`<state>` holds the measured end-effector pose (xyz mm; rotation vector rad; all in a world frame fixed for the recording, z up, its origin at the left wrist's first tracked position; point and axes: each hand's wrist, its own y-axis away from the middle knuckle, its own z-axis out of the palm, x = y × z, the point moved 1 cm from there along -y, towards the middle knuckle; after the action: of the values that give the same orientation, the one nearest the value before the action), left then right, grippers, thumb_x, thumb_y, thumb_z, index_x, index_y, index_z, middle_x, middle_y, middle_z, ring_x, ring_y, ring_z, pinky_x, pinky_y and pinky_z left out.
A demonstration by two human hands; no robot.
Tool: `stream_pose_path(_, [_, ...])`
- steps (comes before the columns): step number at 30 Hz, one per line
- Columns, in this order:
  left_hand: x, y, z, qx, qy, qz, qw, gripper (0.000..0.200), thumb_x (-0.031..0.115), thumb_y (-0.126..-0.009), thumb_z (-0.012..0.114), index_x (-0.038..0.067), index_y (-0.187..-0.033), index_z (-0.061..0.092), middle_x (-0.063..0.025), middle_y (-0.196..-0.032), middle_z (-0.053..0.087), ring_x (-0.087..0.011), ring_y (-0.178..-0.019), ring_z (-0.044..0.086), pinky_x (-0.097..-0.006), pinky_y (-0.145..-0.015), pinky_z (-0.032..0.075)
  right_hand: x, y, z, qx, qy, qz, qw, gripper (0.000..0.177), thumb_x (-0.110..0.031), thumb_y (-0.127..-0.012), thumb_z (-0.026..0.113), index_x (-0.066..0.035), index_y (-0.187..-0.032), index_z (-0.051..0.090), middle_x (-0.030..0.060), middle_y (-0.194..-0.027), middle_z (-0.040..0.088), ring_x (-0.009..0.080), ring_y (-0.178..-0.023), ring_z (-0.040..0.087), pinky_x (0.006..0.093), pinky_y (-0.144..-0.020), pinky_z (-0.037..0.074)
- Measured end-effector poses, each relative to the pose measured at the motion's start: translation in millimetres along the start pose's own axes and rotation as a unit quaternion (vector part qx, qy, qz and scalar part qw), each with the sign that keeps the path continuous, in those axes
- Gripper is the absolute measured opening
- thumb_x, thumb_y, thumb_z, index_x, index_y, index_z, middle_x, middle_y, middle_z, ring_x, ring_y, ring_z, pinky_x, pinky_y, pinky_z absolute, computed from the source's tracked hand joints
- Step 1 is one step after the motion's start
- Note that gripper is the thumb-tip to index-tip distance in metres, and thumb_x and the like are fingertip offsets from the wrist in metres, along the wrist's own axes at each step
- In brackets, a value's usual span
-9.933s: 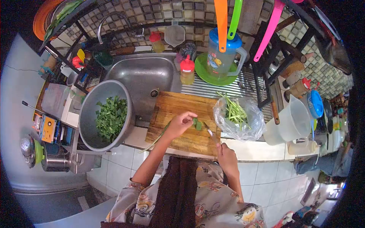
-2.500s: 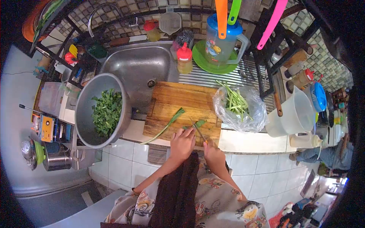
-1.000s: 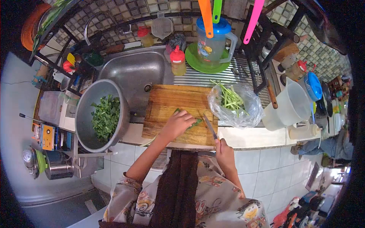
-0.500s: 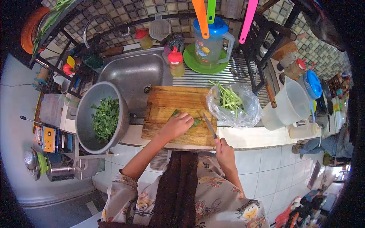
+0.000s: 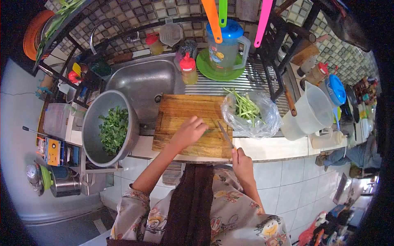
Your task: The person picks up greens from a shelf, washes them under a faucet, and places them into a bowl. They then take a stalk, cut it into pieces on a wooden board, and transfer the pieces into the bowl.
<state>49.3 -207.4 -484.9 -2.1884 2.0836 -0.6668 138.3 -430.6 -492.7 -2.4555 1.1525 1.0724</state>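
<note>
My left hand (image 5: 189, 131) is closed, fingers curled down over the wooden cutting board (image 5: 176, 107). A bit of green leaf (image 5: 206, 132) shows at its fingertips; the rest of it is hidden. My right hand (image 5: 242, 162) grips a knife (image 5: 225, 134) by its handle, the blade slanting up and left over the right part of the board. Beyond the board's right edge, a clear plastic bag (image 5: 266, 119) holds cut pale-green stems (image 5: 246, 107). Left of the board, a grey basin (image 5: 132, 135) contains chopped leafy greens (image 5: 114, 131).
Behind the board is a steel sink (image 5: 135, 80). A lidded jug (image 5: 225, 49) stands on a green plate (image 5: 205, 74), beside a red-capped bottle (image 5: 189, 71). A large translucent pitcher (image 5: 310, 110) is at right. Orange (image 5: 212, 22), green and pink handles hang overhead.
My left hand has lifted a little, and the leaf that stuck out on both sides of it is now mostly out of sight. The knife has stayed nearly in place.
</note>
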Motion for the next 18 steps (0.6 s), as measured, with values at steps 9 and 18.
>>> stream_pose_path(9, [6, 3, -10, 0.094, -0.035, -0.013, 0.995, 0.013, 0.012, -0.075, 0.063, 0.01, -0.088, 0.064, -0.0009, -0.091, 0.059, -0.0217, -0.086, 0.053, -0.0347, -0.072, 0.045, -1, 1, -6, 0.014, -0.012, 0.013, 1.0, 0.032, -0.03, -0.093, 0.044, -0.002, -0.079, 0.047, 0.0229, -0.056, 0.053, 0.0428, -0.056, 0.055, 0.0486, -0.048, 0.041])
stream_pose_path(18, [29, 53, 7, 0.068, -0.094, -0.126, 0.985, 0.02, 0.018, -0.075, 0.062, 0.011, -0.094, 0.064, 0.0024, -0.094, 0.058, -0.0175, -0.087, 0.053, -0.0334, -0.072, 0.042, -11, 1, 8, -0.051, 0.018, -0.006, 0.999, 0.031, -0.033, -0.092, 0.043, -0.003, -0.085, 0.049, 0.0222, -0.062, 0.058, 0.0418, -0.061, 0.058, 0.0501, -0.054, 0.045])
